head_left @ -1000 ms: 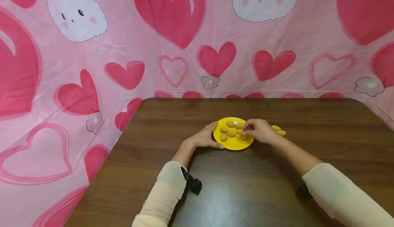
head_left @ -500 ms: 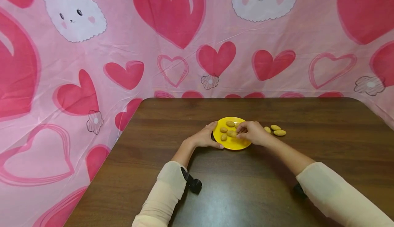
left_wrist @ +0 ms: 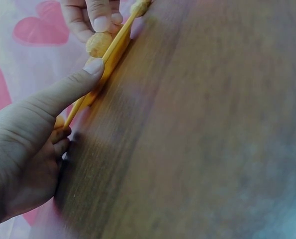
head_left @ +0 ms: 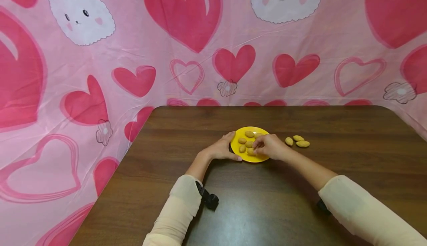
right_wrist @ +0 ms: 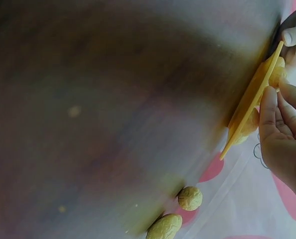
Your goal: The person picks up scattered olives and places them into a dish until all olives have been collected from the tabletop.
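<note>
A round yellow plate [head_left: 260, 159] lies on the table with several small, oval, wrinkled yellow-brown pieces on it, such as this oval piece [head_left: 249, 134]. My left hand [head_left: 220, 148] holds the plate's left edge, its thumb [left_wrist: 80, 82] on the near rim and its fingers around the far side. Over the right part of the plate, my right hand [head_left: 271, 146] pinches one oval piece [head_left: 251, 151] between thumb and fingertips, close to the plate's surface near the front rim. In the right wrist view the pinching fingertips [right_wrist: 270, 94] partly cover it.
Right of the plate, three more oval pieces [head_left: 298, 138] lie on the brown wooden table [head_left: 267, 201]. A pink cloth [head_left: 186, 79] printed with hearts and rabbits hangs behind the table and along its left side.
My right hand has moved left and toward the front of the plate with the oval piece. Its shift uncovers a third piece on the table. My left hand stays at the plate.
</note>
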`<state>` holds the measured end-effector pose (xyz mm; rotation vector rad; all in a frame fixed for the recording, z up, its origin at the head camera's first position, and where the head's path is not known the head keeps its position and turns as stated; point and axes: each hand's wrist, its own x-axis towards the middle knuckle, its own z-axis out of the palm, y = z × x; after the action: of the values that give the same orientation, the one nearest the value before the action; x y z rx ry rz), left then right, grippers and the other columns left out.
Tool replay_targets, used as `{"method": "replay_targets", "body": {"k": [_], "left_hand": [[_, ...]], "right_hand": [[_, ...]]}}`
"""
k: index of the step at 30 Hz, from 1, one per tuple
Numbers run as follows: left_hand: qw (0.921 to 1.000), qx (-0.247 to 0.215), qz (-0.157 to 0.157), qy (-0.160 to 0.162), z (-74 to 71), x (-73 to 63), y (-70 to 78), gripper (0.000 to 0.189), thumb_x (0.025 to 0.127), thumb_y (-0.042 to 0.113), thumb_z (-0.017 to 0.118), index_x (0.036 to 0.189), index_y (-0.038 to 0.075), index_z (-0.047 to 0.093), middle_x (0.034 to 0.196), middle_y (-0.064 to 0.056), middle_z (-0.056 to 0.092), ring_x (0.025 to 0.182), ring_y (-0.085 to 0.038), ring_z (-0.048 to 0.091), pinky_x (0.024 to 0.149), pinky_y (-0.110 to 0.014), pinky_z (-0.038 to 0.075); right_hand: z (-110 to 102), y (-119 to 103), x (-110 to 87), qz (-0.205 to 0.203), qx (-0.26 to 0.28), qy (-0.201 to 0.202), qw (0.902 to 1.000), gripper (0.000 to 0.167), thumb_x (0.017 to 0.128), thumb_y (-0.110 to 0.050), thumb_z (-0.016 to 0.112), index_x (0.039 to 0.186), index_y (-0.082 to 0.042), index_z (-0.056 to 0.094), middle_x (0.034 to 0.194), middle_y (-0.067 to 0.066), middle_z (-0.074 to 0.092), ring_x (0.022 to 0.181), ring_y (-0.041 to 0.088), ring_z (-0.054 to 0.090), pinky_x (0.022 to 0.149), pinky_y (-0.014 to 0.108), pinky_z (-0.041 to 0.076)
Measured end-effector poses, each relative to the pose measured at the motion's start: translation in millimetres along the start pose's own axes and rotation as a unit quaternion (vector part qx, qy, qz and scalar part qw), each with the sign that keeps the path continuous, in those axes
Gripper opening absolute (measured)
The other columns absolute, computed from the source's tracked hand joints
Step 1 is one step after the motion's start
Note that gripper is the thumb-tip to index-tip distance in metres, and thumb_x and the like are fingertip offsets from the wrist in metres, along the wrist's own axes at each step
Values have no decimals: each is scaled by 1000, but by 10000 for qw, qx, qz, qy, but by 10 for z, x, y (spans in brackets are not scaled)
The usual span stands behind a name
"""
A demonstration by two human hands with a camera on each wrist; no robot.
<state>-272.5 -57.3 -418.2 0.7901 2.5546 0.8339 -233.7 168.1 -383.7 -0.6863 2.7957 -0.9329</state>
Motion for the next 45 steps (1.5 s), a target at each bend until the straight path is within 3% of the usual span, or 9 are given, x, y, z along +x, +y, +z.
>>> {"method": "replay_targets", "body": {"k": [13, 26, 45], "left_hand": [[10000, -36, -22, -13, -1, -8, 14, 108, 72, 47, 74, 149, 9, 9, 154, -5, 9, 139, -23, 7, 111, -37, 10], [10000, 66, 7, -29, -4, -2, 25, 108, 72, 49, 73, 149, 9, 9, 154, -4, 8, 139, -24, 6, 111, -37, 10], [10000, 45, -47, -22, 0, -23, 17, 107, 73, 48, 73, 149, 9, 9, 154, -4, 8, 139, -23, 6, 111, -37, 10]], "right_hand": [[51, 10, 14, 11, -114, -11, 9999, 7, 79, -14, 74, 82, -8, 71, 75, -5, 65, 68, 11, 53, 63, 26, 46], [38, -31, -11, 221, -4, -84, 9997, 7, 78, -13, 74, 83, -9, 71, 75, -5, 65, 69, 13, 53, 64, 26, 46], [-2, -11, -43, 30, 26, 34, 10000, 7, 79, -10, 73, 83, -6, 70, 75, -4, 65, 71, 12, 55, 65, 27, 47]]}}
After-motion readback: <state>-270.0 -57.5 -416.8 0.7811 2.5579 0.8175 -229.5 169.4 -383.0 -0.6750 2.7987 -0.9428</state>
